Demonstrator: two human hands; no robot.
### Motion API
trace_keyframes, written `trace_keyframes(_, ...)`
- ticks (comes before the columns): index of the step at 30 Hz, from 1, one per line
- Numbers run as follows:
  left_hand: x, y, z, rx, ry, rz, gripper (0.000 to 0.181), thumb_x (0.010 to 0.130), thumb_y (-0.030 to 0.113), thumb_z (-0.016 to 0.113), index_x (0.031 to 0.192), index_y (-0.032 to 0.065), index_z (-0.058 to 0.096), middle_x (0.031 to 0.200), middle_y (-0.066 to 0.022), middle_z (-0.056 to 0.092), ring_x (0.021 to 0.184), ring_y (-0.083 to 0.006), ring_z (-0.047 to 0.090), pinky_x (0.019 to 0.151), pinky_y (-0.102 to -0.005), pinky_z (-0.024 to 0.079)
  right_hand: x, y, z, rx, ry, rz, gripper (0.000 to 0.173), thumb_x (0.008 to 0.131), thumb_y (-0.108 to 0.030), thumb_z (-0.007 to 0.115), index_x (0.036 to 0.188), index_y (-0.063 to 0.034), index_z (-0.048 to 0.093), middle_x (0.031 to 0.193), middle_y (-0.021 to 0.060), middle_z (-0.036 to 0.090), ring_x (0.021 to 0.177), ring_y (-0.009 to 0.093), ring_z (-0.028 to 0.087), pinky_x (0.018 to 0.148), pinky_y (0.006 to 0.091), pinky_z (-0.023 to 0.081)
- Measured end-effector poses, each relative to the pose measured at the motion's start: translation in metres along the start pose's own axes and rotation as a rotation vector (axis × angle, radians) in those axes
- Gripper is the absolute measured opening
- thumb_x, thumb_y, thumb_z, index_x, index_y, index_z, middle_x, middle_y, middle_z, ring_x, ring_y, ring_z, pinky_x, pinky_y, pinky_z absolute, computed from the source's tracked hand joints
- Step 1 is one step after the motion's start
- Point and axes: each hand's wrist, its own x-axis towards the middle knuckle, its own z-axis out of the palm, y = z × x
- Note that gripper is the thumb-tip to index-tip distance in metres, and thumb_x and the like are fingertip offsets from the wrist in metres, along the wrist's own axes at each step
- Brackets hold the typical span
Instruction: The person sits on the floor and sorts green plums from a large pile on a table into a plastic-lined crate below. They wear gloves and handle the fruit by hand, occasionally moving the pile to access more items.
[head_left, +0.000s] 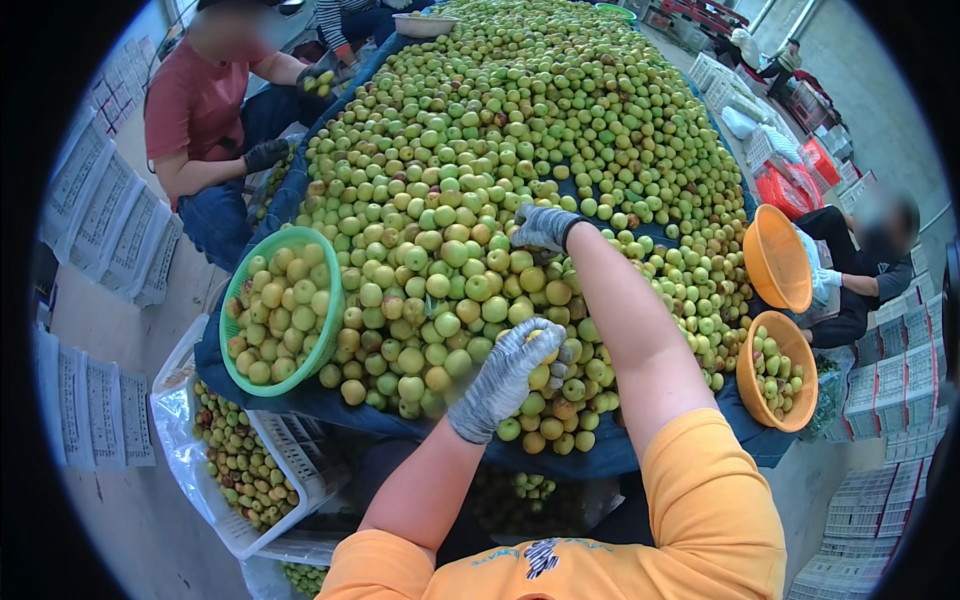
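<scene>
A big heap of green and yellowish round fruit (465, 300) covers a table draped in blue cloth. My left hand (506, 375), in a grey glove, is curled around yellow-green fruit above the heap's near edge. Farther forward and to the right, my right hand (544, 227), gloved too, reaches down onto the heap; its fingertips are among the fruit, and whether it grips one is hidden. A green plastic basket (334, 315) full of similar fruit stands at the table's left corner.
Two orange plastic baskets, one holding fruit (802, 409) and one tilted (776, 255), sit at the right edge. Below left is a white plastic crate (292, 457) of fruit. A person in a red shirt (191, 109) sits at left, another person (889, 277) at right. Crates (124, 217) stand stacked around.
</scene>
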Motion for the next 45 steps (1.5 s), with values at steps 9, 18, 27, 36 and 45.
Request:
trace_keyframes(9,0.003,-0.002,-0.003,-0.001,-0.017,-0.007,0.033,0.099,0.038,0.055,0.102,0.0051,0.058,0.091,-0.0041,0.063,0.076,-0.0117,0.058,0.07,-0.0279,0.051,-0.005,-0.02,0.004,-0.215,-0.132,-0.038,0.05,0.081,-0.021,0.072,0.128,-0.0108,0.059,0.113,0.0142,0.066,0.097,0.031,0.066,0.076,0.0438,0.06)
trace_keyframes(18,-0.018,0.002,0.007,-0.162,0.097,-0.018,0.039,0.099,0.033,0.055,0.132,0.0119,0.051,0.11,-0.0072,0.061,0.088,-0.0162,0.061,0.077,-0.0308,0.054,-0.043,0.03,-0.012,0.003,0.353,-0.155,0.053,0.077,-0.025,0.075,0.125,-0.0084,0.057,0.108,0.0202,0.068,0.099,0.033,0.066,0.088,0.0399,0.053)
trace_keyframes(27,-0.04,-0.014,-0.001,-0.168,0.102,0.039,0.05,0.091,0.01,0.063,0.136,0.0072,0.042,0.128,-0.0123,0.053,0.106,-0.025,0.062,0.087,-0.0333,0.054,-0.207,0.036,0.015,0.611,0.331,-0.223,0.06,0.085,-0.024,0.076,0.137,-0.0072,0.05,0.115,0.0093,0.063,0.102,0.015,0.063,0.076,0.0262,0.057)
trace_keyframes(36,-0.09,-0.037,0.013,0.611,-0.137,0.302,0.054,0.1,0.045,0.051,0.138,0.0072,0.044,0.098,-0.0115,0.065,0.087,-0.0239,0.068,0.079,-0.0358,0.058,-0.344,0.064,0.15,1.113,0.124,-0.31,0.06,0.092,-0.025,0.069,0.143,-0.0062,0.044,0.112,0.0059,0.062,0.084,0.008,0.062,0.07,0.0223,0.051)
trace_keyframes(45,-0.09,-0.056,0.03,-0.051,-0.114,-0.326,0.046,0.101,0.031,0.05,0.14,0.0083,0.044,0.116,-0.0121,0.06,0.097,-0.0217,0.065,0.082,-0.0359,0.056,-0.348,0.107,0.192,1.541,0.033,-0.399,0.061,0.095,-0.02,0.06,0.147,-0.0027,0.035,0.129,0.0094,0.052,0.1,0.011,0.059,0.079,0.0245,0.054)
